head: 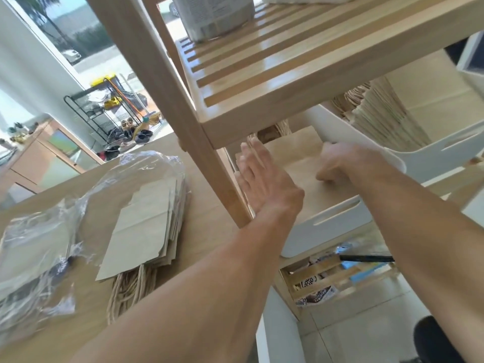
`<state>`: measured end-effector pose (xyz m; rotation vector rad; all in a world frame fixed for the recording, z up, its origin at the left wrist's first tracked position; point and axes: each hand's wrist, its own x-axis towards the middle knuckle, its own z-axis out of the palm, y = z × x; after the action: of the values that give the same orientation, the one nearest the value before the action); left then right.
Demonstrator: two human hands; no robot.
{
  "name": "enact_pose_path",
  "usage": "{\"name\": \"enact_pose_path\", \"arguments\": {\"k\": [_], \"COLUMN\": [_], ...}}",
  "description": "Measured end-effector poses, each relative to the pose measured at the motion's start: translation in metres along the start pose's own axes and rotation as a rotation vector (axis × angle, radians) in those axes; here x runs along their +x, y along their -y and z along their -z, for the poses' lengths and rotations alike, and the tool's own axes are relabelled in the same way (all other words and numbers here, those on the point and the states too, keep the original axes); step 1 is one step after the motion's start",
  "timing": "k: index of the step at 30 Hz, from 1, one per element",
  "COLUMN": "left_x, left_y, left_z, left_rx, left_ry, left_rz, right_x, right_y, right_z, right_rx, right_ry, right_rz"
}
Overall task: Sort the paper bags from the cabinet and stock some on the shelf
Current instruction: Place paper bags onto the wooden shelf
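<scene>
Far left, on the table (pixel 207 221): crumpled clear plastic wrap (pixel 39 247) with some bags inside. Beside it lies a loose stack of paper bags (pixel 146 226), flat, handles toward me. I judge these to be stock awaiting sorting.

Right of the shelf post (pixel 170 106), my left hand (pixel 264 179) stands on edge, fingers straight and together, against the left side of the bags in the bin (pixel 296 150). Judged purpose: squaring the pile so it sits inside the white bin (pixel 337 226) on the shelf.

My right hand (pixel 337 166) rests on top of the same bags, fingers curled under. Whether it pinches a bag or merely presses down, I cannot tell.

Further right, a second bin (pixel 424 153) holds bags packed upright. Stocking is judged under way, not finished.
</scene>
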<state>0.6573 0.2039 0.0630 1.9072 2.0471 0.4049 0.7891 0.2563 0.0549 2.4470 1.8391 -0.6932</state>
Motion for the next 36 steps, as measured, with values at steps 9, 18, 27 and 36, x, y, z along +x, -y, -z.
{"name": "enact_pose_path", "arguments": {"k": [9,18,27,36], "left_x": [0.004,0.017,0.01,-0.024], "left_y": [-0.006,-0.009,-0.011,-0.019], "left_z": [0.002,-0.01,0.005,0.039], "left_rx": [0.577,0.821,0.605,0.003], "left_ry": [0.521,0.601,0.465,0.433], "left_rz": [0.023,-0.004,-0.031,-0.181], "right_x": [-0.009,-0.01,-0.022,-0.1], "right_y": [-0.016,-0.009,-0.004,-0.008], "right_z": [-0.002,-0.006,0.007,0.061], "right_rx": [-0.27,-0.456,-0.353,-0.462], "right_ry": [0.091,0.242,0.209,0.012], "right_rz": [0.242,0.145,0.139,0.047]}}
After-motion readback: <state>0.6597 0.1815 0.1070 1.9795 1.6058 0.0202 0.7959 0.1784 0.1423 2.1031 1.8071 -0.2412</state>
